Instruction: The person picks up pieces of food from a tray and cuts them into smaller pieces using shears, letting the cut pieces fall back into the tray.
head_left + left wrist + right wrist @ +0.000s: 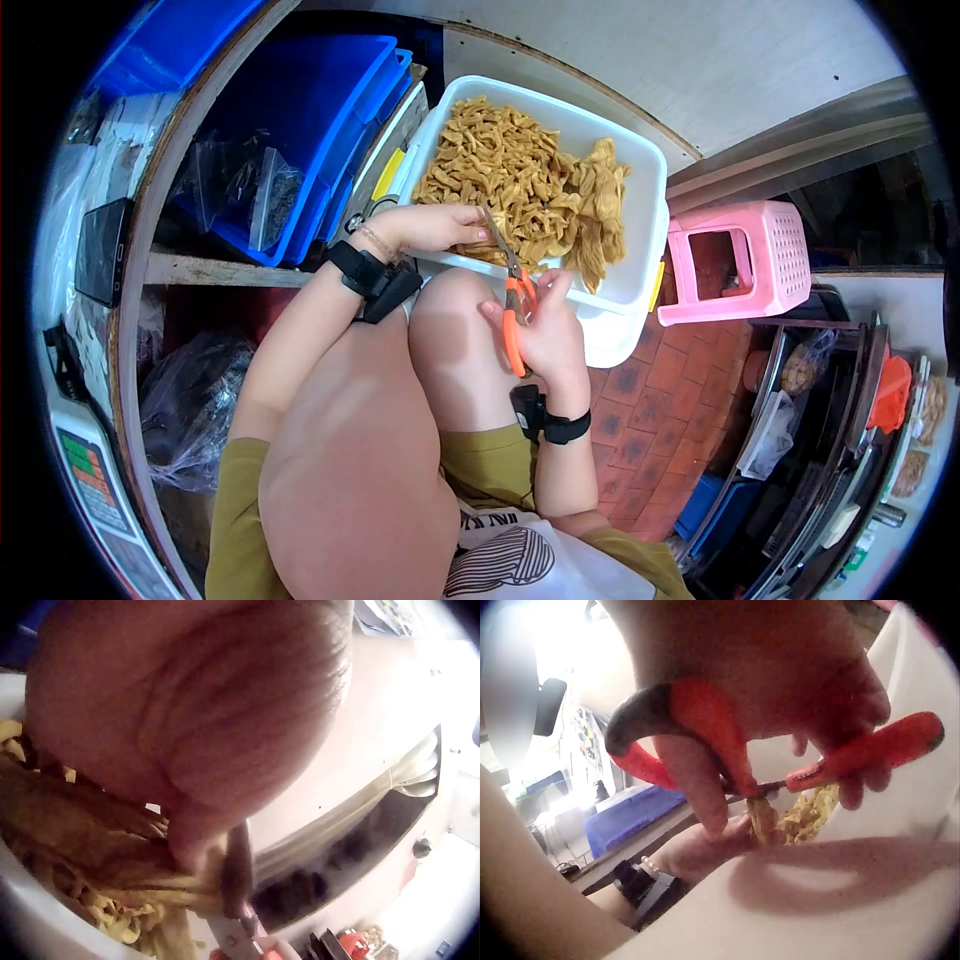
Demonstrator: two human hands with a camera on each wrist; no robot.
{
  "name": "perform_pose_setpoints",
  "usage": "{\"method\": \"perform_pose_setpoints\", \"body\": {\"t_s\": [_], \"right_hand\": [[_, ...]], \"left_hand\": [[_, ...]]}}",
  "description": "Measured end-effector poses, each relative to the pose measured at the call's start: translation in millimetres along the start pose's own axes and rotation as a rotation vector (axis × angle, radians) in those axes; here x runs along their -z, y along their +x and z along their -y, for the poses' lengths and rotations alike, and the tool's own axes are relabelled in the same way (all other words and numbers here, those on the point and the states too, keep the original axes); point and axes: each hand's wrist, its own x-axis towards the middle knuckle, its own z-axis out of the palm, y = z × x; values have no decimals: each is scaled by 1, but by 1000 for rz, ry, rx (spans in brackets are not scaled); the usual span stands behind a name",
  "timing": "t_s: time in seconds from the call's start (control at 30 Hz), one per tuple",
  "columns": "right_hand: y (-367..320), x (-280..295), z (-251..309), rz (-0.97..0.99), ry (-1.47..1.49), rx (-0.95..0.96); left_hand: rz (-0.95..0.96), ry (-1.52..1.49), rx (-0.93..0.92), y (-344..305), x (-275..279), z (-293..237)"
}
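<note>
My right hand holds orange-handled scissors, thumb in one loop and fingers round the other handle. The handles are spread apart in the right wrist view. The blades point up toward my left hand, which reaches over the near rim of a white tub. Its fingers pinch a tan, wrinkled, folded piece of food, at the scissor blades in both wrist views. Inside the tub lie a heap of small tan strips and, on the right, larger uncut tan pieces.
A pink plastic stool stands right of the tub on red floor tiles. Blue bins with small plastic bags are on the left shelf. The bare knees sit close below the tub. A cluttered rack is at right.
</note>
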Motion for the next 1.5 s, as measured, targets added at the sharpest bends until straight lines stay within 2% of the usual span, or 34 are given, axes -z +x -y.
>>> {"method": "perform_pose_setpoints", "body": {"t_s": [0.07,0.17,0.23,0.33,0.43,0.53,0.67,0.73,0.87,0.93,1.03,1.13,1.23,1.3,1.37,1.43,1.5], "right_hand": [[1,-1,-1,18,0,-7],[2,0,1,41,-16,-35],[3,1,3,48,-33,-52],[3,-1,3,16,7,-48],[2,-2,2,-54,73,-13],[2,-2,2,-103,54,31],[-2,5,6,-70,2,-23],[-2,5,6,-47,15,-35],[2,-3,4,3,12,19],[3,-2,6,7,1,29],[5,-1,9,50,-81,-11],[6,-4,6,-2,-46,1],[5,0,6,15,-15,-49],[5,-5,3,-97,94,-46],[5,-6,3,-125,146,-61],[5,-4,3,-153,198,-75],[5,3,3,-208,154,-62]], "left_hand": [[19,51,-4,-1,0,0],[38,-111,10,1,-3,4],[-41,-44,-53,1,-4,5],[-80,-98,-69,20,0,31],[-136,-174,2,22,0,33],[-137,-201,-61,17,-1,26],[-134,-115,-93,17,0,30],[22,24,-33,11,-1,23],[69,91,-91,4,-2,8],[50,107,-20,3,-2,4],[18,99,-30,4,-3,5],[-2,20,-4,9,-5,13],[-39,-14,-72,9,-6,11],[-66,37,-23,12,-3,11],[-94,89,26,13,-2,13],[-202,-56,-35,16,-3,20],[-234,-160,0,17,0,25]]}}
